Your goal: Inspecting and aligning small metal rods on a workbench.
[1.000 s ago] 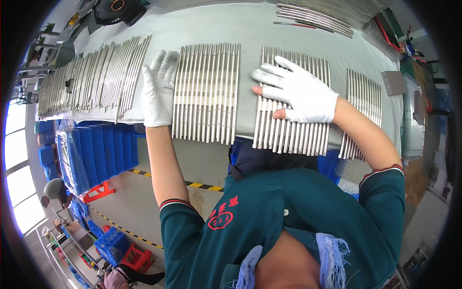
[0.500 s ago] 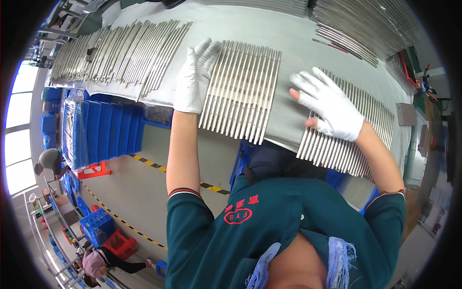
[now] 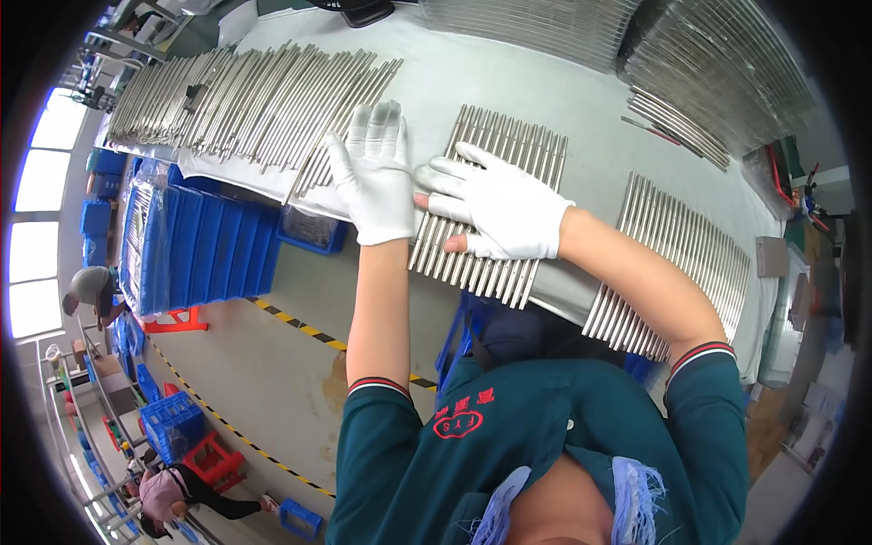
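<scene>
My left hand [image 3: 377, 177], in a white glove, stands on edge at the left side of the middle row of metal rods [image 3: 522, 136], its fingers stretched out. Over that same row lies my right hand [image 3: 504, 202], flat with its fingers extended to the left, hiding the rods' middle parts. Its glove leaves the thumb and one fingertip bare. The rods are slim, silvery and laid side by side, their near ends jutting past the table edge. Neither hand grips anything. Further right, a second row of like rods [image 3: 690, 259] lies partly behind my right forearm.
A long spread of rods [image 3: 245, 104] covers the table's [image 3: 436, 73] far left. Clear-wrapped stacks [image 3: 718, 68] stand at the far right beside a few loose rods [image 3: 677, 123]. Blue crates [image 3: 218, 241] are stacked below the table's left. Two people are at the lower left.
My right hand has moved left from the right row onto the middle row. My left hand has stayed at the middle row's left side, and the whole view has shifted slightly.
</scene>
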`<state>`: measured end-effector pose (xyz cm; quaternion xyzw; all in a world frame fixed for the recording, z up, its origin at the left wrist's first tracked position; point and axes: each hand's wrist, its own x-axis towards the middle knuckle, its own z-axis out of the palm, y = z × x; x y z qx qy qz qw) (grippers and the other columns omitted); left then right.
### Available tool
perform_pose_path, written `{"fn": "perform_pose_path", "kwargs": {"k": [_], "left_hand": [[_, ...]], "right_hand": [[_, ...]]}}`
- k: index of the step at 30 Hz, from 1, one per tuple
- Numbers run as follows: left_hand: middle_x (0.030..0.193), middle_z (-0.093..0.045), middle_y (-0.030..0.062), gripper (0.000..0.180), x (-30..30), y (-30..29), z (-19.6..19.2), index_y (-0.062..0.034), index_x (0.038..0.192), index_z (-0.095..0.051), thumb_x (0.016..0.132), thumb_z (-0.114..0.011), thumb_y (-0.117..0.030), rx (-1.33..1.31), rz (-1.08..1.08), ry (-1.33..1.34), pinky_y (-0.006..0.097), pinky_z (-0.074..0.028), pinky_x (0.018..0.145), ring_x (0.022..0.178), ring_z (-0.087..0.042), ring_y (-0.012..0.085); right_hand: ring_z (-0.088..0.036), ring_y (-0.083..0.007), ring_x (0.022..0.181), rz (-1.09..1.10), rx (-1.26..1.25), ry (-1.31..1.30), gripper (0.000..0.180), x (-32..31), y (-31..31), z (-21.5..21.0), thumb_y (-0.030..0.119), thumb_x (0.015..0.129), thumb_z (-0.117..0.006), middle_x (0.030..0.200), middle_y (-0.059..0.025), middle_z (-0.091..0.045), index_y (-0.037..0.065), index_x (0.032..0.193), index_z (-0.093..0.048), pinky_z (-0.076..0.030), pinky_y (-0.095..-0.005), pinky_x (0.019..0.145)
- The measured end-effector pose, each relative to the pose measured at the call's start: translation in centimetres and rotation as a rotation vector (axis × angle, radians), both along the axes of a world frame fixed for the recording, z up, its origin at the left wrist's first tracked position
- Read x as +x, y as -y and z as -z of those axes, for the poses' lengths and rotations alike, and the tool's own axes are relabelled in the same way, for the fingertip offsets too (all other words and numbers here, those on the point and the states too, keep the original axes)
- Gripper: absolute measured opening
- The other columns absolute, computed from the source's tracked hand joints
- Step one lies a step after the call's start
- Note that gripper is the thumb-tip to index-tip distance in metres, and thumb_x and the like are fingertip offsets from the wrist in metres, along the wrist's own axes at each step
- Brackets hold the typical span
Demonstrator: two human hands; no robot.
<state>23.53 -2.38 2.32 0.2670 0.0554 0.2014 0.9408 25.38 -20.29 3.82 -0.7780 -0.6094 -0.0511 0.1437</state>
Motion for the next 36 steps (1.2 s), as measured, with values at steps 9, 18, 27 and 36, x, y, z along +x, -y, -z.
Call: {"fn": "perform_pose_path", "kwargs": {"k": [9,18,27,36], "left_hand": [[0.129,-0.048,0.0214,0.061,0.3,0.1,0.0,0.0031,0.127,-0.046,0.094,-0.052,-0.048,0.06,0.09,-0.019,0.046,-0.03,0.113,0.13,-0.04,0.0344],[0.125,-0.052,0.0213,0.059,0.3,0.2,-0.2,0.0022,0.125,-0.048,0.095,-0.049,-0.049,0.11,0.086,-0.044,0.042,-0.032,0.112,0.126,-0.045,0.0314],[0.126,-0.05,0.0209,0.056,0.3,0.5,0.0,0.0019,0.121,-0.05,0.095,-0.051,-0.047,0.149,0.067,-0.03,0.045,-0.032,0.112,0.128,-0.042,0.0339],[0.123,-0.051,0.0198,0.055,0.1,0.5,-0.2,-0.0005,0.122,-0.047,0.095,-0.049,-0.048,0.154,0.062,-0.047,0.045,-0.033,0.112,0.127,-0.044,0.0332]], "right_hand": [[-0.036,-0.0266,0.136,0.027,-0.001,-0.055,0.061,-0.3,2.0,-0.2,0.052,0.094,-0.04,0.144,-0.0124,-0.043,0.009,0.136,-0.048,-0.021,-0.0461,0.116],[-0.037,-0.0273,0.136,0.016,0.005,-0.069,0.06,-0.5,3.3,-0.2,0.051,0.093,-0.041,0.144,-0.0127,-0.043,0.01,0.135,-0.048,-0.022,-0.0459,0.115],[-0.035,-0.0267,0.137,0.022,-0.021,-0.07,0.059,-0.6,3.3,-0.2,0.051,0.094,-0.039,0.144,-0.0122,-0.042,0.01,0.136,-0.048,-0.021,-0.045,0.116],[-0.037,-0.0301,0.135,0.017,0.005,-0.072,0.057,-0.1,3.0,-0.8,0.047,0.095,-0.042,0.141,-0.0163,-0.044,0.008,0.136,-0.046,-0.023,-0.0458,0.115]]}}
